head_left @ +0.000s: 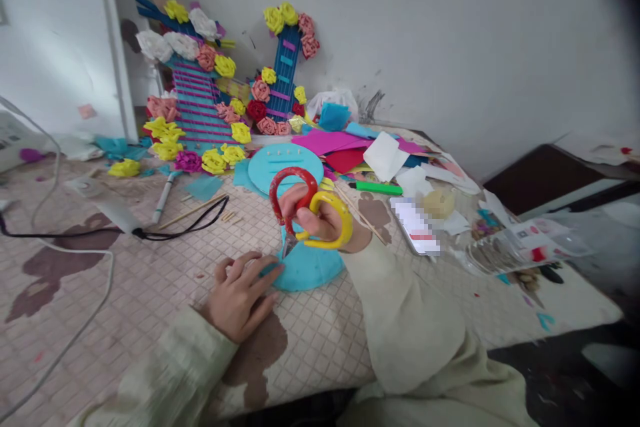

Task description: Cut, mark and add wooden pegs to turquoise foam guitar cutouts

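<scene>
My right hand (317, 217) is closed around scissors (345, 220) with one red and one yellow handle loop. Their blades point down onto a blue rounded sheet (315, 270) lying on the table. My left hand (246, 292) rests palm down with its fingers spread, the fingertips on the left edge of that sheet. Just behind the scissors lies a blue round disc (260, 170) with thin blue strips and small pale pieces on it. The blade tips are partly hidden.
Two flower-covered blue panels (200, 107) lean at the wall. Coloured paper (325, 141), a green marker (377, 188), a phone (413, 227) and a plastic bottle (520, 247) lie to the right. A glue gun (107, 207) and cables are at the left of the patterned table (320, 340).
</scene>
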{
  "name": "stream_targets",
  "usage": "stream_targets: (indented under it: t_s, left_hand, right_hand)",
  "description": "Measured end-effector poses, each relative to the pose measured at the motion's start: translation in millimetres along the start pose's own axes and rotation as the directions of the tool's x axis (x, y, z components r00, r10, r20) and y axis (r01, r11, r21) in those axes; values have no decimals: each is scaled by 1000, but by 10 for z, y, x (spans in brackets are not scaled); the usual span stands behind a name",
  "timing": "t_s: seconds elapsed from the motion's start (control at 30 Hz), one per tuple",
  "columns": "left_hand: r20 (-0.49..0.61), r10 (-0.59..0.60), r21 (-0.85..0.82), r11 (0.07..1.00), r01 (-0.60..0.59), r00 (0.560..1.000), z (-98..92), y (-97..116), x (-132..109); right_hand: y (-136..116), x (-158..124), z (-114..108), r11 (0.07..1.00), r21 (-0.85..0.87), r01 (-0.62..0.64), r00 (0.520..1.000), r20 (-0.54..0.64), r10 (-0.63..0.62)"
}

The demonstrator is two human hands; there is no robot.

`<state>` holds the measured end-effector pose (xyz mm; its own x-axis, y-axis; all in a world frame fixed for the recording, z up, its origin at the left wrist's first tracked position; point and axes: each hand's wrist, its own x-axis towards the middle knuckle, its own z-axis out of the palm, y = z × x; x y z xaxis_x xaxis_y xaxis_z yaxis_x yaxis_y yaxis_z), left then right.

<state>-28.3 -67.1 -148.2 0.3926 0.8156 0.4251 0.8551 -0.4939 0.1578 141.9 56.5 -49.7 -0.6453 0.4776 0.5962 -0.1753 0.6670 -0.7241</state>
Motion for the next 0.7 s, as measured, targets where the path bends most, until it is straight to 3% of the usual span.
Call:
stream_targets:
  t_s: [0.33, 0.7]
  left_hand:
    - [15, 2, 29, 1000, -3, 1000, 28, -13, -16]
    - [43, -6, 28, 1000, 5, 999, 7, -4, -3]
  right_hand:
    - [54, -15, 12, 998, 47, 45, 999, 0, -45]
    - [66, -15, -5, 1000, 14, -5, 999, 54, 4]
